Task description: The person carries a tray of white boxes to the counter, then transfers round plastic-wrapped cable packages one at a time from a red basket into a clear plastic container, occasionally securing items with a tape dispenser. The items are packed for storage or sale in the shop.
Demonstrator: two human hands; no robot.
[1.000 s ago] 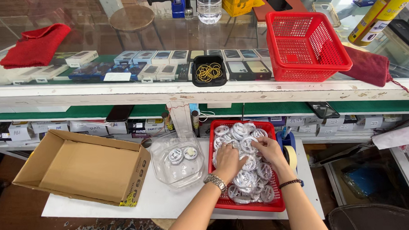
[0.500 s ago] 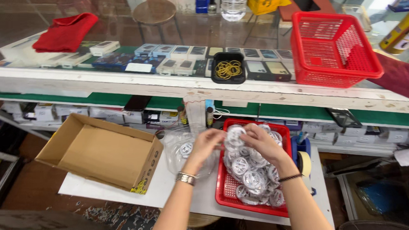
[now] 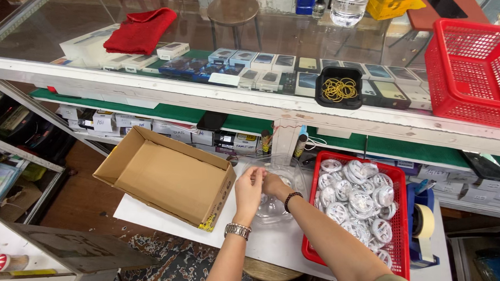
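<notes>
Clear plastic bag [image 3: 274, 203] on white desk [image 3: 153, 216], between open cardboard box [image 3: 165, 179] and red basket [image 3: 400, 229] of coiled white cables [image 3: 354, 200]. Left hand [image 3: 249, 190] and right hand [image 3: 273, 184] close together, fingers pinching the bag. Tape dispenser [image 3: 422, 228] just beside basket.

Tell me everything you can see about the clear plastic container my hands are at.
The clear plastic container is a shallow, see-through tub with rounded corners, looking like thin glossy plastic. It sits upright on the white table, between the open cardboard box and the red basket of coiled white cables. Its top looks open, though a clear lid would be hard to tell. The left hand and right hand are both over it, fingers at its middle, hiding its contents.
</notes>
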